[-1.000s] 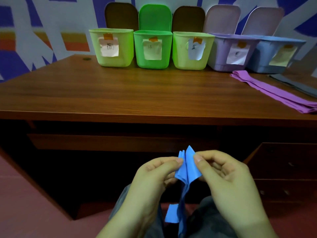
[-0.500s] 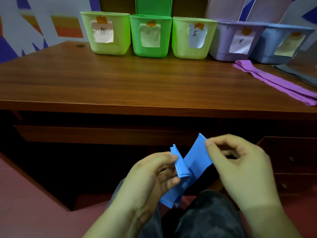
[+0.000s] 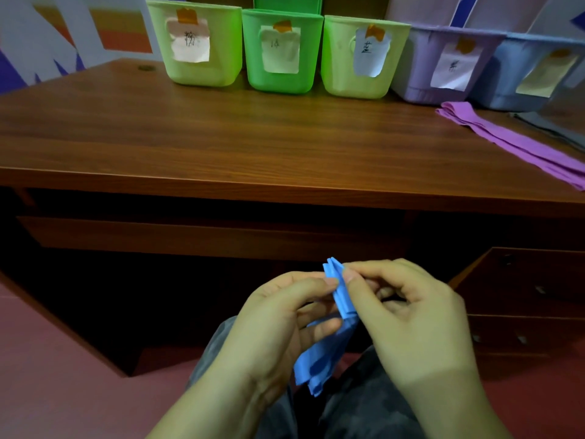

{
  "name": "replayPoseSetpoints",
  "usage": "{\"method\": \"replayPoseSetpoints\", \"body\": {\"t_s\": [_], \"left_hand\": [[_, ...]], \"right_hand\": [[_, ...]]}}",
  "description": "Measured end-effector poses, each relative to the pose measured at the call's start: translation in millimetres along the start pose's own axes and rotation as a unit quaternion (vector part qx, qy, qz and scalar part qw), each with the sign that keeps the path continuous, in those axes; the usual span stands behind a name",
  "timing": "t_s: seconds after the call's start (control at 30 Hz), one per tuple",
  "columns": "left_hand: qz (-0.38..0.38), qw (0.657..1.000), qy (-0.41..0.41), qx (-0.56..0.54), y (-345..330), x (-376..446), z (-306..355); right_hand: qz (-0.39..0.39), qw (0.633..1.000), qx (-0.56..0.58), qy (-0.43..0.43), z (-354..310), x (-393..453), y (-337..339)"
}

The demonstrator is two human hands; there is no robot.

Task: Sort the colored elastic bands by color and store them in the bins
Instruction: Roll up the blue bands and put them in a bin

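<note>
The folded blue elastic band [image 3: 340,296] is pinched by the left hand [image 3: 281,321] and right hand [image 3: 408,315], below the tabletop [image 3: 221,137] edge. If either pinch is loosened, the springy folds are likely to open, and the bundle may not fit the blue-labelled bin [image 3: 357,77].

Wooden desk [image 3: 196,144] – painted wall [image 3: 47,33] behind, reddish floor [image 3: 57,384].

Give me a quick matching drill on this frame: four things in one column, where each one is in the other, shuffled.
Things:
1. blue band
2. purple band
3. bright green bin
4. lilac bin

Places:
A. flat on the desk's right side
B. second bin from the left
C. pinched between both hands, below the desk edge
D. fourth bin from the left

Pairs: 1-C, 2-A, 3-B, 4-D
</note>
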State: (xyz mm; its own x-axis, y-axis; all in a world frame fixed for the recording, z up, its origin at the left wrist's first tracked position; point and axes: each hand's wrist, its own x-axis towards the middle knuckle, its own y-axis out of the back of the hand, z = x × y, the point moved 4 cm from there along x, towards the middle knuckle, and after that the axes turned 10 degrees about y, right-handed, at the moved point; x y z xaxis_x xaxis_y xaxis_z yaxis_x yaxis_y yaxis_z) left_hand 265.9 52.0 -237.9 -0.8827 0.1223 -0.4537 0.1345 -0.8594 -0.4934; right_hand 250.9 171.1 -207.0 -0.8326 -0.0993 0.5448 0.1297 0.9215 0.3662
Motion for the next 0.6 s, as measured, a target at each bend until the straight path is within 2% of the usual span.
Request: {"method": "replayPoseSetpoints", "body": {"t_s": [0.33,0.6], "left_hand": [[0.021,1.000,0.003,0.004,2.9,-0.8,-0.1],[-0.008,0.999,-0.012,0.028,0.3,-6.7,8.1]], "right_hand": [[-0.006,1.000,0.007,-0.019,0.4,-4.5,-2.5],[-0.052,0.981,0.143,-0.123,0.6,1.9,-0.8]]}}
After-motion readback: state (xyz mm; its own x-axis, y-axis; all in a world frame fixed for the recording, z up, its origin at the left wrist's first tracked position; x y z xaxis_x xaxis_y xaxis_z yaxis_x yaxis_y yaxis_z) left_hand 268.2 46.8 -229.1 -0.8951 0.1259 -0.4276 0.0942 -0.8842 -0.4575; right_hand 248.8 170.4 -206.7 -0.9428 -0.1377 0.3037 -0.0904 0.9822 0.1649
